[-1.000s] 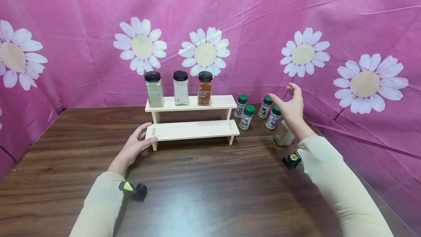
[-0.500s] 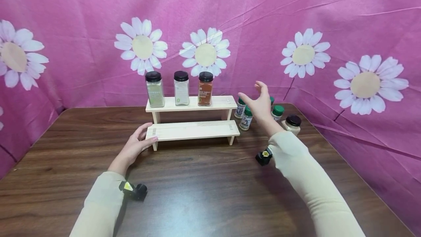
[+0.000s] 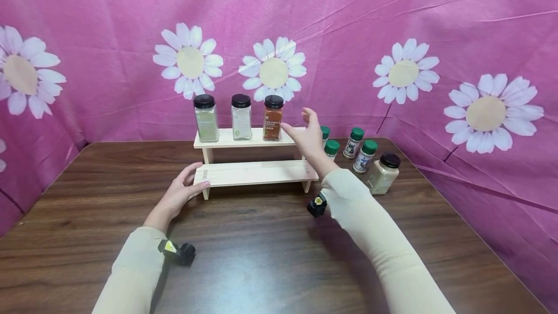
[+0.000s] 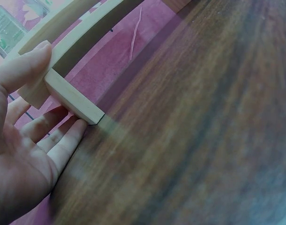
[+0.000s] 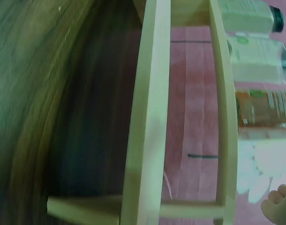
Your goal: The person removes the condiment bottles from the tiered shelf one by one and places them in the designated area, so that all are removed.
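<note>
A two-tier pale wooden shelf rack (image 3: pixel 257 172) stands on the table. My left hand (image 3: pixel 179 189) grips the left end of its lower tier. In the left wrist view, the thumb (image 4: pixel 28 68) lies on the board's edge and the fingertips touch the leg. Three black-lidded spice jars line the upper tier: a green jar (image 3: pixel 207 119), a white jar (image 3: pixel 241 117) and a red pepper jar (image 3: pixel 272 119). My right hand (image 3: pixel 308 135) holds nothing, thumb and fingers spread apart, over the upper tier's right end. Its thumb tip reaches right beside the red jar in the head view.
To the right stand several small green-capped shakers, among them a front shaker (image 3: pixel 364 157) and a back shaker (image 3: pixel 352 143). My right forearm partly hides two others. A black-lidded beige jar (image 3: pixel 382 176) stands near the table's right edge. A pink flowered cloth (image 3: pixel 335 38) hangs behind.
My right hand has moved left from above the shakers to beside the red jar, uncovering the beige jar. My left hand keeps its grip on the rack.
</note>
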`<state>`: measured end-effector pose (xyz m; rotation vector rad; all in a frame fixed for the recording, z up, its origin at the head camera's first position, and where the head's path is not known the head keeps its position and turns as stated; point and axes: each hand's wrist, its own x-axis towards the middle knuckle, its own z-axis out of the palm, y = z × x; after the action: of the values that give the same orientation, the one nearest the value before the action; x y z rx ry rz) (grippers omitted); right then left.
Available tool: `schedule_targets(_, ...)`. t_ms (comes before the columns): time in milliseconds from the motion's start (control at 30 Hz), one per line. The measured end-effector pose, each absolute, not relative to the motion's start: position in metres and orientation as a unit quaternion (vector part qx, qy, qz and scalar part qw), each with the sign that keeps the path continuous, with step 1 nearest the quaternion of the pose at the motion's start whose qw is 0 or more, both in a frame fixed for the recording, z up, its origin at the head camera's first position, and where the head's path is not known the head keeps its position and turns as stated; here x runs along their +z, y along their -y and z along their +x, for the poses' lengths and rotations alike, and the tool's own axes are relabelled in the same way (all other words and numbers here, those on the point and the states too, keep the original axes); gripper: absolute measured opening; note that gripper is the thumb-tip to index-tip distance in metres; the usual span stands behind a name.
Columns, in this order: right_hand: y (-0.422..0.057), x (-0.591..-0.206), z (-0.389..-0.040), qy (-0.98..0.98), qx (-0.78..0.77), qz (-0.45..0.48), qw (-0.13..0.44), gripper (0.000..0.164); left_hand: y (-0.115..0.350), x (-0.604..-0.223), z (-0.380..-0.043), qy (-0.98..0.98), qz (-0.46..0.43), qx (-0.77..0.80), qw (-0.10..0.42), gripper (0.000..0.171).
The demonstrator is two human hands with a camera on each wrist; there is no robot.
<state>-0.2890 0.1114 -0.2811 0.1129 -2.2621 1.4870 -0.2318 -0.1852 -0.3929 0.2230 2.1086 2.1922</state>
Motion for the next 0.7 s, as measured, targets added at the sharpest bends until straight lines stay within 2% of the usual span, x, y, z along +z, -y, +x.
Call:
schedule_targets(100,-0.100,-0.284,-0.293,0.817,0.535,0.038,0.209,0.072,0.185,-0.393,-0.232,-0.689,0.073,0.719,0.046,0.067)
schedule_targets(133,-0.100,-0.297,-0.312,0.815,0.540,0.038,0.208,0.072,0.186,-0.394,-0.232,-0.689,0.073,0.720,0.046,0.067)
schedule_targets(200,-0.094,-0.298,-0.314,0.816,0.538,0.039,0.207,0.072,0.186,-0.394,-0.232,-0.689,0.073,0.720,0.045,0.068)
schedule_targets(333,-0.083,-0.300,-0.316,0.817,0.535,0.046,0.210,0.072,0.186,-0.395,-0.233,-0.689,0.074,0.719,0.044,0.068)
schedule_targets(367,-0.077,-0.288,-0.299,0.820,0.529,0.046,0.214,0.071,0.186,-0.395,-0.233,-0.689,0.075,0.719,0.044,0.068)
schedule_targets(700,-0.060,-0.289,-0.302,0.815,0.525,0.027,0.243,0.062,0.186,-0.395,-0.233,-0.691,0.076,0.717,0.042,0.066)
